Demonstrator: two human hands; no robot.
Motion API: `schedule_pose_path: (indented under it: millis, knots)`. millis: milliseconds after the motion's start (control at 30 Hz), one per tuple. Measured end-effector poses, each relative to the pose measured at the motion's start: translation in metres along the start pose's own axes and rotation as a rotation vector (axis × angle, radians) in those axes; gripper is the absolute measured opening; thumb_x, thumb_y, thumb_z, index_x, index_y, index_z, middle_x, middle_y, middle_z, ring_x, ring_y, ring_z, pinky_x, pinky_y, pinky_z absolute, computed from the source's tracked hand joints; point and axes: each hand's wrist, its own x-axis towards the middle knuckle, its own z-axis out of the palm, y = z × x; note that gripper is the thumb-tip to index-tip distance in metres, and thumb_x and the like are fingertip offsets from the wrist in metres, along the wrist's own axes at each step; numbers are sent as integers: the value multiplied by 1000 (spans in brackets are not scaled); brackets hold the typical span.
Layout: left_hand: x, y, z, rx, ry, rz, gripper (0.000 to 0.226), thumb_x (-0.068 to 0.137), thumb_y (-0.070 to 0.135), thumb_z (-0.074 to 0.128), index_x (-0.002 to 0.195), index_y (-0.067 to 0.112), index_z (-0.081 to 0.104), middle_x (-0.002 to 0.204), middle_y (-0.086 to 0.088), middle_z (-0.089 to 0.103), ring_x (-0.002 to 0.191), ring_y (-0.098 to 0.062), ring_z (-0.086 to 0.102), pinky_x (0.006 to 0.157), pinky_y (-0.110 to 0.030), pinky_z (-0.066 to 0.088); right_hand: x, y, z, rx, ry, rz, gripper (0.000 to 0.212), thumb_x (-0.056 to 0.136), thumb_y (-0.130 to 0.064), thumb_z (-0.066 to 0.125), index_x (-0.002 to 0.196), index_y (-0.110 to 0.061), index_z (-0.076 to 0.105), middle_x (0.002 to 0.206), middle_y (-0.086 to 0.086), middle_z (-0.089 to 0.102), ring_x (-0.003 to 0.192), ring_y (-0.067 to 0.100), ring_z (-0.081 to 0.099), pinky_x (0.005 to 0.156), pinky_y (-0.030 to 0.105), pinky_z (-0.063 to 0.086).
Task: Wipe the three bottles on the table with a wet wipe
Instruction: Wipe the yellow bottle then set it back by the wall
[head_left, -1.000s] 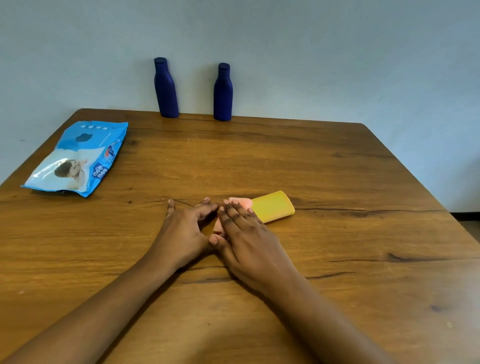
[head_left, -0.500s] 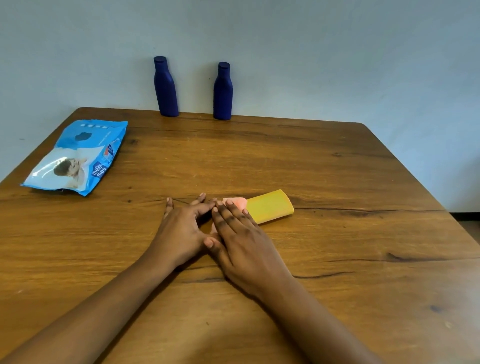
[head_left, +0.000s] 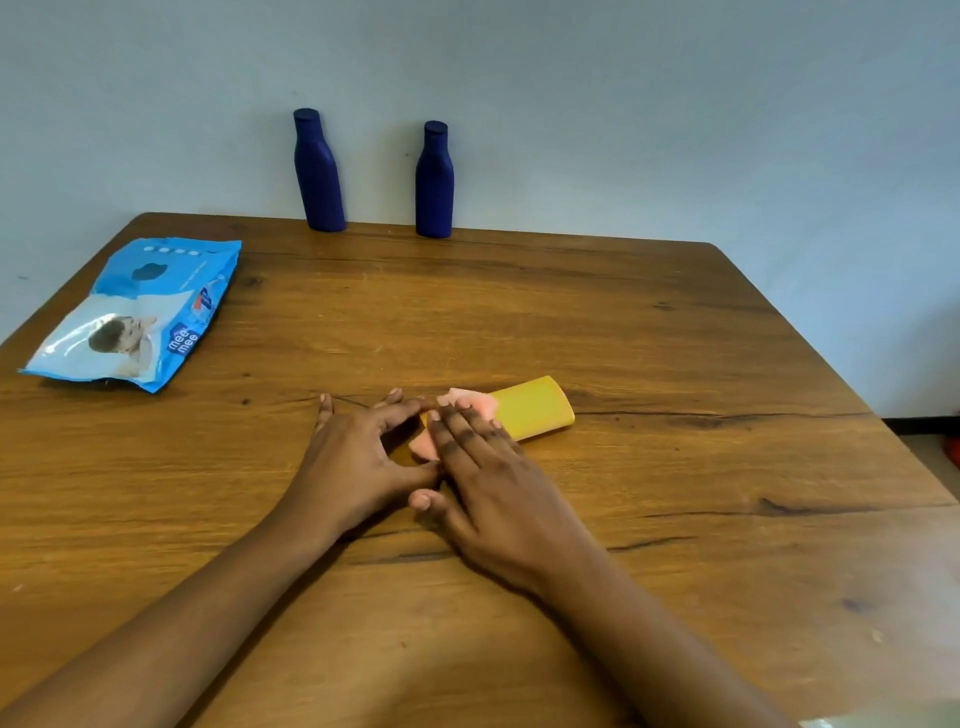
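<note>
Two dark blue bottles stand upright at the far edge of the desk (head_left: 649, 338), right up against the wall: the left blue bottle (head_left: 318, 176) and the right blue bottle (head_left: 434, 187), a little apart from each other. The yellow bottle (head_left: 535, 408) lies on its side mid-desk, its pink cap (head_left: 470, 402) pointing toward the person. The right hand (head_left: 493, 488) lies flat over that cap end with the fingers straight and close together, not curled round anything. The left hand (head_left: 353, 462) rests on the desk just beside it, fingers spread, with the forefinger reaching toward the cap (can't tell if it actually touches). The blue wipes pack (head_left: 140, 312) lies flat near the left edge, well away from both hands.
</note>
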Motion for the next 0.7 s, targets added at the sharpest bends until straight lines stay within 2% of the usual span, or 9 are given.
schedule_pose_path:
  millis: [67, 167, 233, 267, 333, 433, 533, 600, 700]
  knots:
    - [0, 1, 0, 24, -3, -9, 93, 47, 72, 57, 132, 35, 50, 141, 5, 48, 124, 11, 28, 115, -42, -9, -1, 29, -9, -6, 65, 100, 72, 94, -61, 18, 150, -18, 8, 158, 0, 5, 142, 8, -2, 114, 26, 1]
    - [1, 3, 2, 88, 0, -26, 80, 62, 53, 77, 133, 33, 49, 144, 3, 45, 134, 2, 30, 116, -45, -9, 1, 56, -14, -71, 150, 322, 79, 91, -64, 14, 151, -13, 6, 158, 6, 2, 144, 14, -1, 117, 31, 3]
    - [1, 4, 1, 63, 0, -22, 82, 59, 60, 73, 133, 31, 50, 144, 2, 46, 135, -1, 33, 116, -45, -8, 8, 35, -4, -67, 125, 269, 85, 88, -69, 10, 150, -10, 5, 158, 8, 1, 144, 17, -3, 118, 35, 4]
    - [1, 4, 1, 41, -8, -16, 88, 54, 69, 65, 132, 32, 51, 143, 2, 46, 134, 0, 33, 116, -45, -9, 10, 19, 2, -47, 98, 193, 87, 87, -70, 10, 150, -10, 3, 158, 8, 0, 144, 17, -5, 117, 35, 1]
    - [0, 4, -2, 34, -24, -20, 94, 47, 74, 51, 132, 35, 50, 143, 2, 47, 130, 5, 31, 115, -44, -9, 7, -5, 8, -3, 40, 83, 87, 87, -71, 12, 150, -11, 0, 158, 6, -4, 143, 14, -9, 116, 31, -4]
    - [-1, 3, -2, 18, -17, -29, 87, 52, 66, 67, 131, 32, 52, 142, 1, 48, 127, 7, 31, 115, -43, -9, 0, 23, -2, -17, 41, 94, 82, 89, -69, 11, 150, -16, -2, 157, 1, -7, 142, 10, -11, 116, 30, -3]
    - [-1, 5, 0, 35, 3, -15, 77, 63, 48, 81, 131, 29, 52, 141, 1, 49, 123, 9, 28, 116, -45, -9, -3, 61, -10, -63, 120, 282, 87, 86, -70, 8, 150, -12, -4, 157, 5, -9, 143, 13, -12, 118, 34, 1]
    - [0, 5, 0, 23, -8, -7, 86, 55, 62, 73, 131, 29, 52, 140, 3, 49, 125, 9, 30, 115, -43, -10, 2, 50, -4, -44, 121, 295, 90, 86, -71, 10, 150, -9, -4, 157, 9, -10, 143, 15, -12, 117, 34, 0]
    - [0, 5, -2, -12, -32, -26, 99, 43, 71, 52, 132, 29, 52, 140, 3, 50, 125, 9, 31, 114, -42, -12, 8, -1, 11, 17, 56, 92, 92, 86, -73, 12, 150, -9, -4, 156, 7, -12, 142, 15, -16, 117, 34, -5]
